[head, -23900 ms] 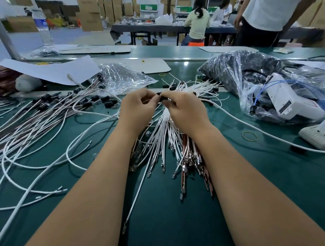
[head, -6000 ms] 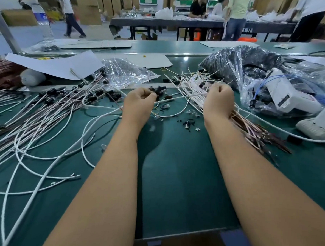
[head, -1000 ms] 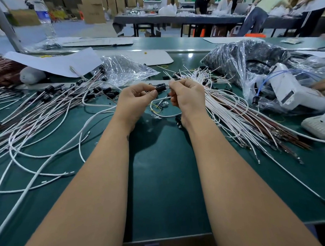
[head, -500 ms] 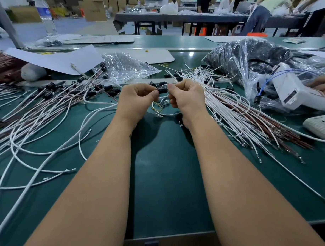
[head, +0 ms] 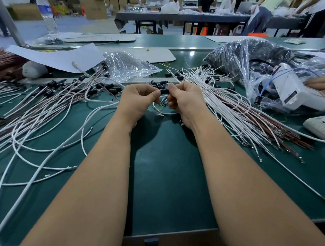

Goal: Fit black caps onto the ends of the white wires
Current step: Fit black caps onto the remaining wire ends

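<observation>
Cardboard boxes (head: 96,7) behind a dark table (head: 182,16).

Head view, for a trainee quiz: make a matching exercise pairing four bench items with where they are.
Things:
1. black cap
2. capped wires
3. uncapped wires
4. water bottle

Places:
A. far left, upright at the bench's back edge
B. fanned out right of the hands
C. pinched between the left hand and right hand
D. spread left of the hands

Pairs: 1-C, 2-D, 3-B, 4-A
</observation>
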